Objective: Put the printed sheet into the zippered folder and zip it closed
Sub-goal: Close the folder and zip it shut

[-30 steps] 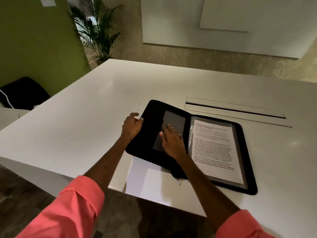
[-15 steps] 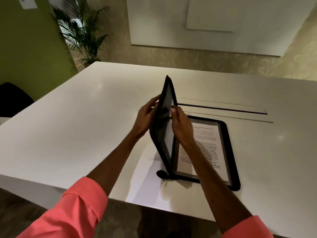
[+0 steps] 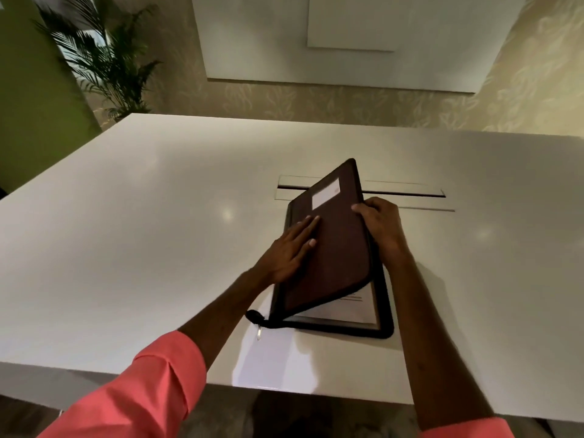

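A dark brown zippered folder (image 3: 331,257) lies on the white table (image 3: 126,248), its cover folded nearly down over the base, still gaping at the near right. The printed sheet (image 3: 357,308) lies inside, only its lower corner showing in the gap. My left hand (image 3: 292,248) rests flat on the cover's left side, fingers spread. My right hand (image 3: 380,229) grips the cover's right edge, fingers curled over it. The metal zipper pull (image 3: 259,331) hangs off the folder's near left corner, on the table.
A long cable slot with a lid (image 3: 407,192) is set into the table just behind the folder. A potted palm (image 3: 104,58) stands at the far left by a green wall. The table's near edge is close to my body.
The cover went from lying open flat, to standing upright, to folded nearly down over the sheet. My left hand moved onto the cover's outside; my right hand holds its free edge.
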The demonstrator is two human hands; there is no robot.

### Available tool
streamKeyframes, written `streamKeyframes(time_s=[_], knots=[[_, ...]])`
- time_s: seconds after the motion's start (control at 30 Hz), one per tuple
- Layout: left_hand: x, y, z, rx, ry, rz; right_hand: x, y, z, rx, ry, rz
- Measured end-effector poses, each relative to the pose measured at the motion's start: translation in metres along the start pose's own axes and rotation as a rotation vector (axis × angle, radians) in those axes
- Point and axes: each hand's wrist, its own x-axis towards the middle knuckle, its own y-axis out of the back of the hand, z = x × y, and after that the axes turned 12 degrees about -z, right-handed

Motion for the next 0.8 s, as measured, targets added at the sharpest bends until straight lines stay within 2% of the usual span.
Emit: streamKeyframes(time_s=[0.17,0.33,0.57,0.7,0.8], knots=[[0.019,-0.034,-0.003,0.099,0.052,-0.033,0.003,0.03,0.055,-0.025,-0.167,-0.012],[0.029,-0.063,-0.005,0.287,0.142,-0.021,-0.002,0.031,0.103,-0.263,-0.247,0.011],[0.035,-0.076,-0.003,0.376,0.193,-0.01,-0.026,-0.013,0.142,-0.773,-0.104,0.007],[0.028,-0.077,0.001,0.322,0.202,-0.013,-0.036,-0.028,0.151,-0.888,-0.036,-0.034],[0.014,-0.07,-0.003,0.235,0.144,0.02,-0.042,-0.035,0.148,-0.906,-0.026,-0.046]])
